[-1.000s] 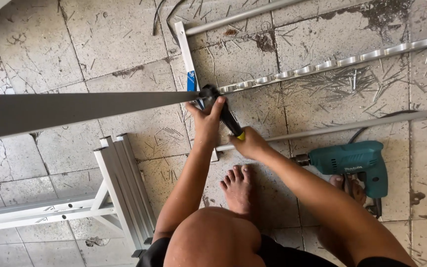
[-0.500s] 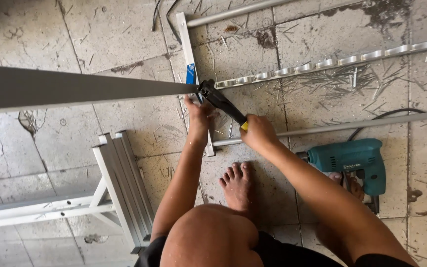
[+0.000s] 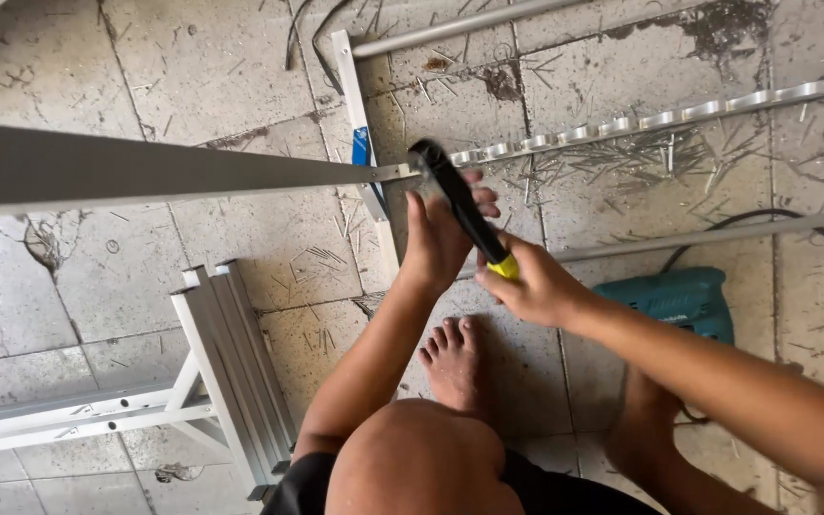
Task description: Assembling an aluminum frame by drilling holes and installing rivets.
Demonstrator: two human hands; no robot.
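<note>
1. Hands are meeting at the end of a long grey aluminium bar (image 3: 164,172), which is reaching in from the left edge of the view and hanging above the tiled floor (image 3: 78,57).

2. The right hand (image 3: 536,286) is closing around the yellow end of a black-and-yellow hand tool (image 3: 460,205), probably a hammer or driver, whose black head is pressing against the bar's tip.

3. The left hand (image 3: 441,234) is spreading open just behind the tool, fingers up and palm bracing near the bar's end, seemingly to steady the joint while the tool is bearing on it.

4. Beneath the bar's tip, a white frame upright with a blue sticker (image 3: 362,133) is lying flat on the floor, positioned where the bar is meeting it.

5. To the right of the bar's end, a slotted metal rail (image 3: 660,119) and a plain metal tube (image 3: 717,234) are lying among scattered metal shavings.

6. Below and right of the bar's tip, a teal electric drill (image 3: 674,300) is resting on the floor with its black cord trailing off, within reach of the right arm.

7. Below the bar, toward the left, a stack of white aluminium frames (image 3: 221,372) is lying near the person's bare foot (image 3: 455,367) and bent knee.
</note>
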